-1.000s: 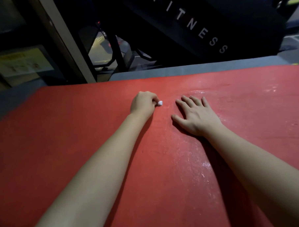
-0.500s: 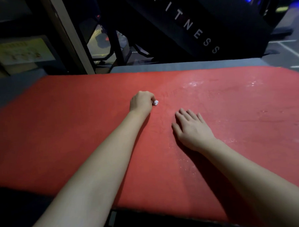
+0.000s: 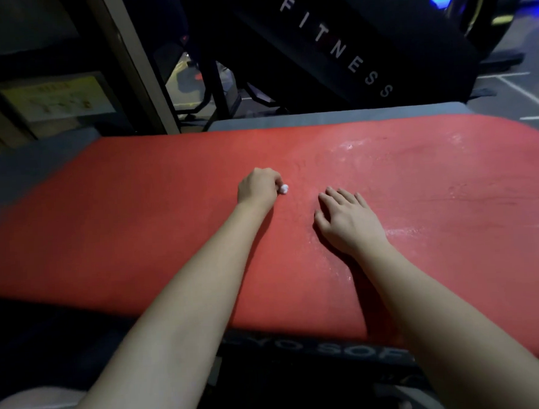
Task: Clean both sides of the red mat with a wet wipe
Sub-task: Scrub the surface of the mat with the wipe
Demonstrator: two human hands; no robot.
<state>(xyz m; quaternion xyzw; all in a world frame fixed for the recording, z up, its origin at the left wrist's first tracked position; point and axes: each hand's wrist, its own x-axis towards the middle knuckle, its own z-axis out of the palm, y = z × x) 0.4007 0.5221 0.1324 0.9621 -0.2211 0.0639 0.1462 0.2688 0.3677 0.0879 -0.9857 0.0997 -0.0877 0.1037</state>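
**Fingers (image 3: 273,179) curled on the wet wipe (image 3: 283,189), other palm flat on the red mat (image 3: 139,225)**

Your left hand (image 3: 256,189) is bunched into a loose fist. The fingers are curled tight round the wet wipe, and only a small white wad of it pokes out on the thumb side. That wad touches the mat surface, near the middle of the mat and a little toward its far edge.

Your right hand (image 3: 347,221) lies just beside it, apart from the wipe. Its palm is down on the mat, its fingers (image 3: 339,198) are straight and slightly spread, and it holds nothing. Both of your bare forearms reach in from the near edge and cross the front of the mat.

White streaks (image 3: 349,146) show on the mat to the right of your hands and along your right forearm. The left half looks evenly red.

The mat lies flat on a grey pad (image 3: 320,120), which shows past its far edge and far left corner. A dark strip (image 3: 314,350) with pale lettering runs under the near edge; you cannot read it in full.

Beyond the pad, a black machine (image 3: 347,46) marked FITNESS slants across the top. A pale post (image 3: 132,65) stands to its left, with a yellow poster (image 3: 56,99) further left. White floor lines (image 3: 522,91) show at the far right.
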